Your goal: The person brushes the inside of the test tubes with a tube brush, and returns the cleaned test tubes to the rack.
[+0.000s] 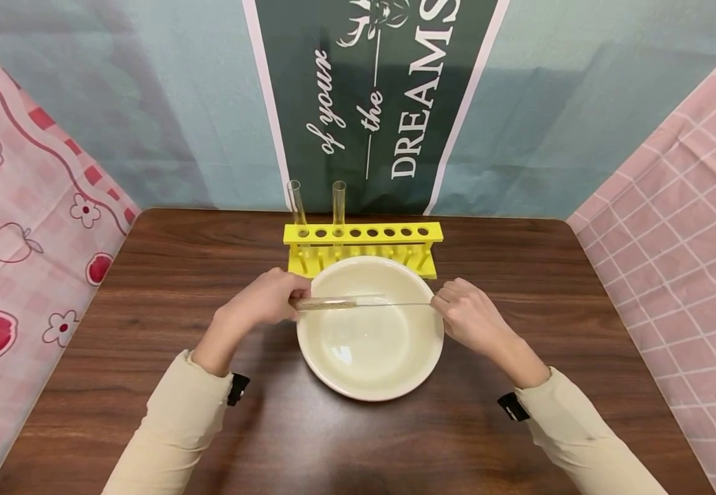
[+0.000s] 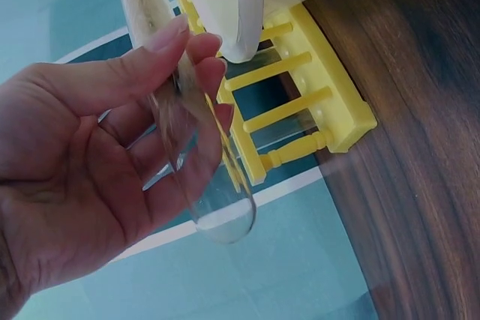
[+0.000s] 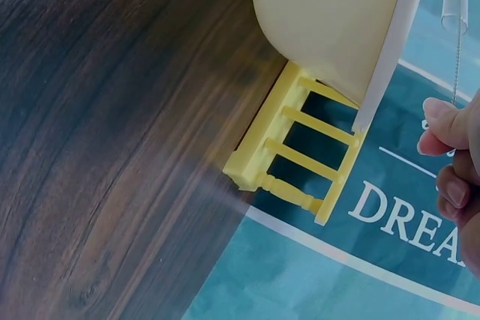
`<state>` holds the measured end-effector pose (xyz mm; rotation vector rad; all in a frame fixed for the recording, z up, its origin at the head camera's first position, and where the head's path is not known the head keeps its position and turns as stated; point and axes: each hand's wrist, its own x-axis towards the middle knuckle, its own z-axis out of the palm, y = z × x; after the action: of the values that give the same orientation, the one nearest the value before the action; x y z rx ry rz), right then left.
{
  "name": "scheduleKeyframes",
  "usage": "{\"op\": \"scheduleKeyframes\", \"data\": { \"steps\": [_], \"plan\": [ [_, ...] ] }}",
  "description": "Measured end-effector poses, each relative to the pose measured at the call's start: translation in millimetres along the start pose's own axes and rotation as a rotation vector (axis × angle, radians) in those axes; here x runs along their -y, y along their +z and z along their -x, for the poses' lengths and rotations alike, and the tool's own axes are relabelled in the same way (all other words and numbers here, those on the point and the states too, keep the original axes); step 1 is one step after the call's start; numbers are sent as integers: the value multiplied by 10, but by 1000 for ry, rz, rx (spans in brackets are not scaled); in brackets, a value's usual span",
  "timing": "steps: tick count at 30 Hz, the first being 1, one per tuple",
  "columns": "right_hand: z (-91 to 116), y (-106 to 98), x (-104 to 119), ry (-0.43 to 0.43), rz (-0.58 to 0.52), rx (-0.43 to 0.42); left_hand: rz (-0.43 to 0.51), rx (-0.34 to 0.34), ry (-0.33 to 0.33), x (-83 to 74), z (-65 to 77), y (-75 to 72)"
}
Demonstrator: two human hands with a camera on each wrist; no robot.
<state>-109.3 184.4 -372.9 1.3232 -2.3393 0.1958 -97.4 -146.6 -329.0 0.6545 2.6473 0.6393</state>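
Over a cream basin point(image 1: 367, 375), my left hand point(image 1: 271, 295) holds a clear glass test tube point(image 2: 225, 211) lying almost level. Thumb and fingers wrap the tube near its rounded end, which pokes out below the hand in the left wrist view. Inside the glass sit the bristles of a test tube brush point(image 1: 333, 303). Its thin twisted wire point(image 3: 457, 65) runs out of the tube's mouth to the right. My right hand point(image 1: 471, 315) pinches that wire between thumb and curled fingers, at the basin's right rim.
Behind the basin stands a yellow test tube rack point(image 1: 389, 234), partly hidden by the rim. Two upright glass tubes, a left one point(image 1: 297, 203) and another point(image 1: 339, 206), stand in it. A brown wooden table point(image 1: 166, 309) lies beneath, with a printed cloth point(image 1: 519, 124) behind.
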Motion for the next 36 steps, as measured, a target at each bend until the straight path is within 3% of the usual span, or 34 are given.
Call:
{"op": "scheduleKeyframes", "data": {
  "steps": [12,27,32,36],
  "plan": [
    [58,4,-39,-31,6,-58,75,30,-59,71,113,-41],
    [143,1,-131,-23,-8,-39,94,44,-14,246,201,-102],
    [402,-85,-344,17,15,-15,-40,-43,1,514,464,-191],
    [683,-214,-520,78,20,15,-38,-136,-62,754,742,-236]
  ]
}}
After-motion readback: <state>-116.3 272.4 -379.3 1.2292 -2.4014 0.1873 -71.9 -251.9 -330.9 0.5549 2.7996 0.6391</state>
